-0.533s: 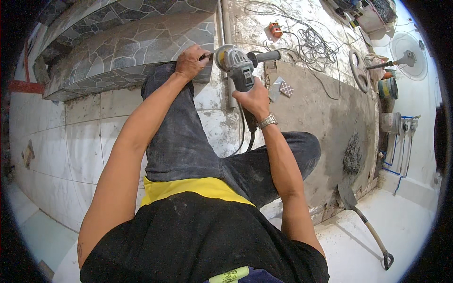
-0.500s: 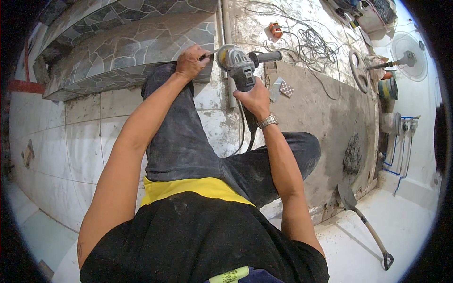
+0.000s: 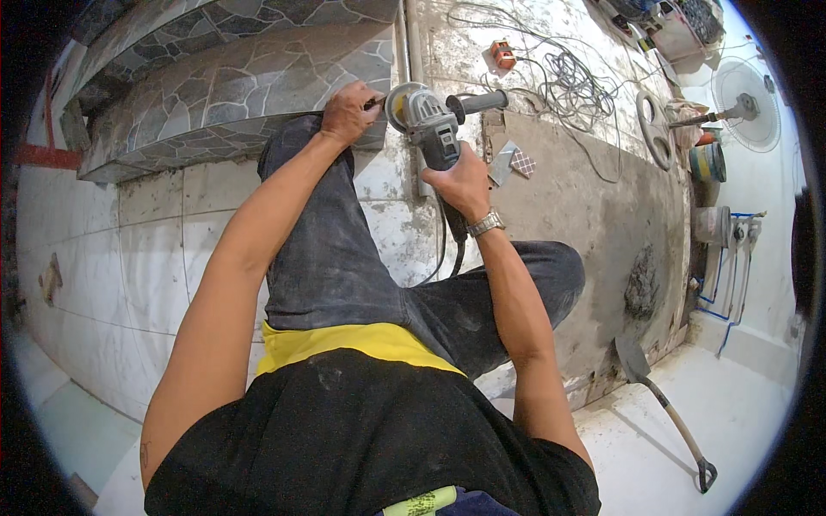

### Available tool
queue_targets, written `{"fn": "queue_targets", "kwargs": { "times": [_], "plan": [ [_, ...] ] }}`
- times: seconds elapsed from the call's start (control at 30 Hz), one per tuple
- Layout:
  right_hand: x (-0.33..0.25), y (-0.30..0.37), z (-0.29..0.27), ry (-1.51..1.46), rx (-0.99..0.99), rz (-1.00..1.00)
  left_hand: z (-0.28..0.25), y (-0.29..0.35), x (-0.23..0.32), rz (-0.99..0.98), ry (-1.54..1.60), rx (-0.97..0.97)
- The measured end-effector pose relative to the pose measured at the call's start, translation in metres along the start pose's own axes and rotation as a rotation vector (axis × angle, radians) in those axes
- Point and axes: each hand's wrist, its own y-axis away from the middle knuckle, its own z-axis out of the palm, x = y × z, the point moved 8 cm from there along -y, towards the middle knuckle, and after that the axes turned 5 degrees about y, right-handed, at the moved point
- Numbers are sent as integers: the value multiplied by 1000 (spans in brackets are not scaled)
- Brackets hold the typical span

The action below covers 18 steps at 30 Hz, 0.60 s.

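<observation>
My right hand (image 3: pixel 465 182) is wrapped round the body of a grey angle grinder (image 3: pixel 436 136). Its round disc (image 3: pixel 403 107) with a yellowish face points left, and a side handle (image 3: pixel 484 101) sticks out to the right. Close to the disc, my left hand (image 3: pixel 348 114) is closed in a pinch above my knee. A small, thin dark piece shows between its fingers, its edge at or very near the disc; its kind is too small to make out. Whether the disc touches it I cannot tell.
Stone-patterned steps (image 3: pixel 258 86) rise at the upper left, beside a long pipe (image 3: pixel 415 52). Right of the grinder lie small tile pieces (image 3: pixel 522 162), a coiled cable (image 3: pixel 576 86) and an orange box (image 3: pixel 502 55). A shovel (image 3: pixel 662 400) and a mortar heap (image 3: pixel 641 284) are at the right.
The grinder and my right hand have shifted slightly left, bringing the disc closer to my left hand. My left hand has hardly moved.
</observation>
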Motion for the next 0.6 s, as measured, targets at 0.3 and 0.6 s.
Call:
{"fn": "queue_targets", "kwargs": {
  "times": [0.3,0.6],
  "plan": [
    [3,-2,0,-23,-8,38,2,0,-5,4,1,11],
    [12,-8,-2,-79,31,26,2,2,-7,54,-10,44]
  ]
}}
